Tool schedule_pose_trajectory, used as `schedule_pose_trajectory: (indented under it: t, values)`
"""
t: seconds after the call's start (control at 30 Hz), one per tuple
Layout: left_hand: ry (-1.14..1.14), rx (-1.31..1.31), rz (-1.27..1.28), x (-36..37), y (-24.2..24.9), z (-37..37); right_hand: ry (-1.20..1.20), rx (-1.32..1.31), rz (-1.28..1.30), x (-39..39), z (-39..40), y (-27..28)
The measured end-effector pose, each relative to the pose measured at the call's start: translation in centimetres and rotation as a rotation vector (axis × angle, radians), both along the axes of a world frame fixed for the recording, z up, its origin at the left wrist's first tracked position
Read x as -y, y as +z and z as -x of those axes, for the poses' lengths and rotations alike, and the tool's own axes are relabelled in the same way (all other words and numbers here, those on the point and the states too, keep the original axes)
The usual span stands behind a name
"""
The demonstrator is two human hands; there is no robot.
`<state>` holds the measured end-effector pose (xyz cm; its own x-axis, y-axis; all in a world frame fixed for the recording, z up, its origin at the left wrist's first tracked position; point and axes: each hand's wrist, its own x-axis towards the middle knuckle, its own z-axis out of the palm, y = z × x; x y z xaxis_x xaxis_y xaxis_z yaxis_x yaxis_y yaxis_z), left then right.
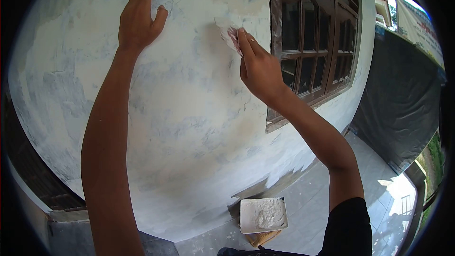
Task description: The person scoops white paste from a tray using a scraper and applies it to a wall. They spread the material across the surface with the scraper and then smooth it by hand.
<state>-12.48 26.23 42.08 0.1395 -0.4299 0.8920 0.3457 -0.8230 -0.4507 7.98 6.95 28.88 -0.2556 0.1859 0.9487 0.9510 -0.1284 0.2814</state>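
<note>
Right hand (259, 68): grip closed on a flat scraper smeared with white paste (230, 36), blade at the patchy white-grey wall (185, 95), left of the dark brown wooden window with glass panes (315, 42). Left hand (140, 19): raised at the wall, thumb spread from fingers; can't tell if it holds anything. Shallow rectangular white tray of white paste (243, 225): low, near the wall base, above the grey tiled floor (308, 208), yellowish-brown object (263, 238) partly under it.
</note>
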Motion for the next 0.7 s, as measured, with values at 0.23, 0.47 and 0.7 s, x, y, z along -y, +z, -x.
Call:
schedule_pose_trajectory:
  t: [0.23,0.47,0.7]
  values:
    - [0.034,0.04,-0.062,-0.6,0.2,-0.1,-0.236,-0.013,-0.244,-4.1,-5.5,9.3]
    - [0.006,0.032,-0.048,-0.5,0.0,-0.2,-0.372,0.1,-0.043,-4.5,-1.3,-1.7]
    - [0.005,0.027,-0.036,-0.4,0.2,-0.3,0.033,-0.045,0.091,0.4,3.1,-1.7]
